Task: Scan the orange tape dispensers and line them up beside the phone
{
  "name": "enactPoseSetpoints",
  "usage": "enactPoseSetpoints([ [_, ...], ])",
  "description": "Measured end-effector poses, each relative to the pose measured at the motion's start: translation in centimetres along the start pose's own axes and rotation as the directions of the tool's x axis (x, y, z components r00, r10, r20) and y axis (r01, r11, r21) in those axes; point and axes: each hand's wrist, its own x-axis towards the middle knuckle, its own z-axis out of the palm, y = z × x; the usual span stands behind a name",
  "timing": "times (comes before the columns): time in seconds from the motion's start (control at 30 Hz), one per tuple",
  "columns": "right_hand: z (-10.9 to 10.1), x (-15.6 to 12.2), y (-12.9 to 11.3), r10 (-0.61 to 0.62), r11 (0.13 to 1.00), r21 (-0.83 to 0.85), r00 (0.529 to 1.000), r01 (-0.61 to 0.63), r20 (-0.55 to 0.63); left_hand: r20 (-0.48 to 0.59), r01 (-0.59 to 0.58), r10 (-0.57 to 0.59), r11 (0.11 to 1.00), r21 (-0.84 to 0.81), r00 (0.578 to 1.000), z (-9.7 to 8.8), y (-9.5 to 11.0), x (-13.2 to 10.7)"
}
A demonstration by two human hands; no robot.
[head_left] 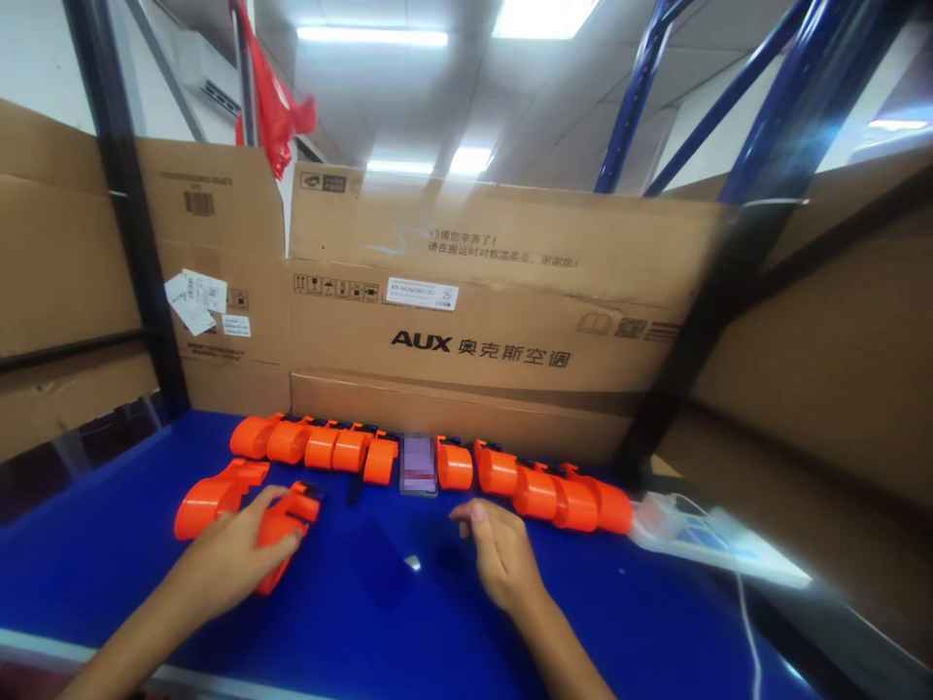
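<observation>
My left hand point(240, 540) is wrapped round an orange plastic tape dispenser point(275, 544), with a black piece at its upper end. Just left of that hand, another orange dispenser point(208, 504) lies on the blue tabletop point(350, 632). My right hand point(501, 549) hovers over the middle of the table, fingers curled and thumb against them; whatever may be in the pinch is hidden. Between the hands lies a small whitish scrap point(413, 563).
A row of similar orange dispensers point(350, 451) lines the back of the table, with more on the right point(539, 491). A phone-like slab point(418, 465) with a blurred screen sits mid-row. Cardboard panels point(473, 331) wall the back. A white power strip point(721, 544) and cable are at right.
</observation>
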Motion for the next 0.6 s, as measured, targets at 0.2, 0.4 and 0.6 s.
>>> enactPoseSetpoints([
  [0.2, 0.0, -0.2, 0.0, 0.043, 0.999, 0.001, 0.999, -0.043, 0.011, -0.039, -0.037, 0.054, 0.936, 0.349, 0.998, -0.2, -0.9, 0.7],
  [0.4, -0.1, -0.2, 0.1, 0.019, 1.000, 0.024, 1.000, -0.019, -0.013, -0.185, 0.005, 0.146, 0.771, 0.637, 0.972, -5.0, -3.4, 3.0],
  [0.6, -0.1, -0.3, 0.1, 0.015, 1.000, 0.019, 1.000, -0.015, -0.018, -0.141, 0.149, -0.082, 0.811, 0.566, 0.987, -5.6, -6.4, 4.0],
])
